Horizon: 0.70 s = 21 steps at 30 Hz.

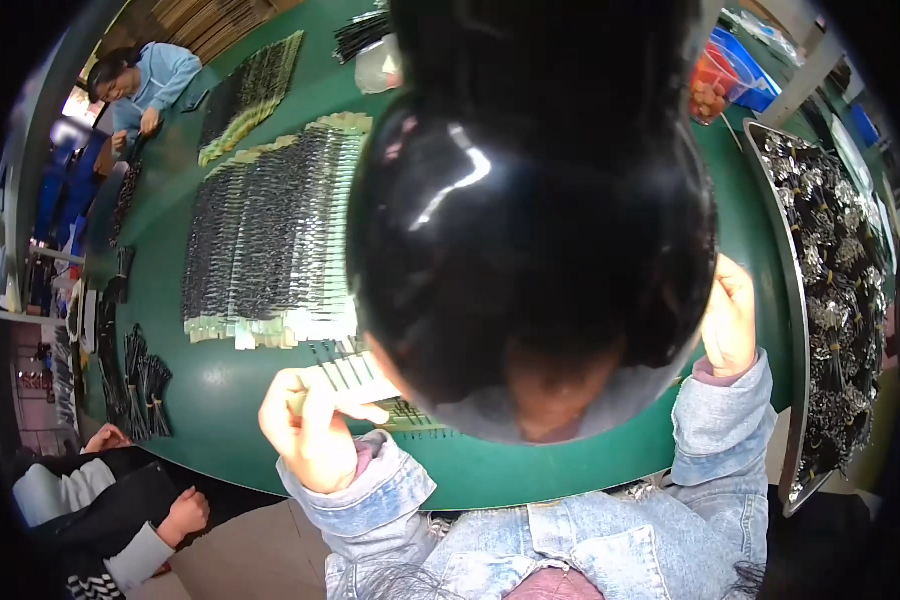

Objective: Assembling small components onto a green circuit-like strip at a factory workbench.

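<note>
A large glossy black dome [535, 230] fills the middle of the view and hides much of the bench under it. Left of its lower edge, my left hand [315, 425] pinches a pale card strip [355, 380] with several thin dark leads across it. Just below the strip, a greenish strip with dark leads [410, 415] lies partly under the dome. At the dome's right side is my right hand [732, 320], its fingers bent and their tips hidden behind the dome. Whether it holds anything I cannot tell.
Rows of dark-leaded parts on pale strips [270, 230] cover the green table [220, 390] at left. Bundles of black leads [148, 385] lie farther left. A metal tray [795, 290] of tangled parts stands right. Two other people [155, 85] sit along the left side.
</note>
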Motion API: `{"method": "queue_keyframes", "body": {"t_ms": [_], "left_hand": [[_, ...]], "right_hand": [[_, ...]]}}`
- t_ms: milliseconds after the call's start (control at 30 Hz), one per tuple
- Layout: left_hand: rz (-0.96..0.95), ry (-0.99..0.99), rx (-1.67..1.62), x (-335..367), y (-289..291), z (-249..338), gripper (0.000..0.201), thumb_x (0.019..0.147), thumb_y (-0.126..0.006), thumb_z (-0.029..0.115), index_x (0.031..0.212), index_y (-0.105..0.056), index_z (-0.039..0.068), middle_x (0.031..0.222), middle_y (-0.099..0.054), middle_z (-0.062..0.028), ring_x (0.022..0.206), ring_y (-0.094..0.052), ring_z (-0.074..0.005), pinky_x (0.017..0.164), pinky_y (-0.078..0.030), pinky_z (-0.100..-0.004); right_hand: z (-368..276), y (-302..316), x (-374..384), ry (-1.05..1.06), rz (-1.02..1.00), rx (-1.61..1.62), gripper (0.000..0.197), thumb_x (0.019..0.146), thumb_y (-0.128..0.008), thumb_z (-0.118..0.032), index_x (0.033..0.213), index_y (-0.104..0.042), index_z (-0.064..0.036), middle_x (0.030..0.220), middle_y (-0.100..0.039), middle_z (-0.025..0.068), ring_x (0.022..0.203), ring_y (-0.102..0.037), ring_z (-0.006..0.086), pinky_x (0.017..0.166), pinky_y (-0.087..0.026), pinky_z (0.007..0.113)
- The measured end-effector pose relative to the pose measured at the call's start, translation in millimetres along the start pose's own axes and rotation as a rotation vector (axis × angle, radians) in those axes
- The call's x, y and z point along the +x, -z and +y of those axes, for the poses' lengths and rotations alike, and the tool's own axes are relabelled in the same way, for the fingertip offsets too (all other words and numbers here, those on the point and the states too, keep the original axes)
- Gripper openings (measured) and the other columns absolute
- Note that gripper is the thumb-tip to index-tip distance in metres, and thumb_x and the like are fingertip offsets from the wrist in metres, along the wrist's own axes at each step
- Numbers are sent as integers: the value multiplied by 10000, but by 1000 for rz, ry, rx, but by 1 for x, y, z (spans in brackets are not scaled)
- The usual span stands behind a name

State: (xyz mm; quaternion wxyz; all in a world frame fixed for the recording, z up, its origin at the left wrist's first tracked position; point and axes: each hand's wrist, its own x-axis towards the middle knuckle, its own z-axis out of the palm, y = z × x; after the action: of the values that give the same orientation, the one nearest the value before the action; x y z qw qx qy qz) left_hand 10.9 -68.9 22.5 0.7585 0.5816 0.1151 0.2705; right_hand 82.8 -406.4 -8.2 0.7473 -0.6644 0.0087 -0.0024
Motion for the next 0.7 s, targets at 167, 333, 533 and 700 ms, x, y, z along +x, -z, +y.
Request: {"method": "queue_keyframes", "body": {"t_ms": [167,333,533,700], "left_hand": [[-89,-65,-10,-8,-6,2,15,797,-445,-54,788,-445,-66,601,-554,-142,452,-601,-258,432,-489,-307],[-235,12,84,-13,-13,11,38,791,-447,-84,758,-460,-69,611,-573,-139,532,-636,-255,459,-497,-287],[-400,18,206,-11,-3,12,71,751,-551,-26,754,-504,-79,713,-645,-211,580,-635,-192,540,-512,-277],[-467,-50,154,-10,-6,11,157,761,-606,36,783,-523,-96,717,-648,-202,626,-647,-199,573,-527,-292]], "right_hand": [[7,2,3,29,36,28,254,869,-501,-55,1101,-582,10,908,-621,35,729,-545,62,635,-429,199],[14,15,12,-56,76,17,261,886,-481,-51,1124,-559,22,1004,-601,41,789,-539,58,660,-421,192],[11,10,12,-77,55,30,259,893,-466,-48,1126,-554,23,1007,-603,40,802,-549,59,670,-436,185],[19,15,16,-71,72,55,267,903,-448,-53,1142,-529,33,1020,-608,61,862,-584,96,762,-469,220]]}}
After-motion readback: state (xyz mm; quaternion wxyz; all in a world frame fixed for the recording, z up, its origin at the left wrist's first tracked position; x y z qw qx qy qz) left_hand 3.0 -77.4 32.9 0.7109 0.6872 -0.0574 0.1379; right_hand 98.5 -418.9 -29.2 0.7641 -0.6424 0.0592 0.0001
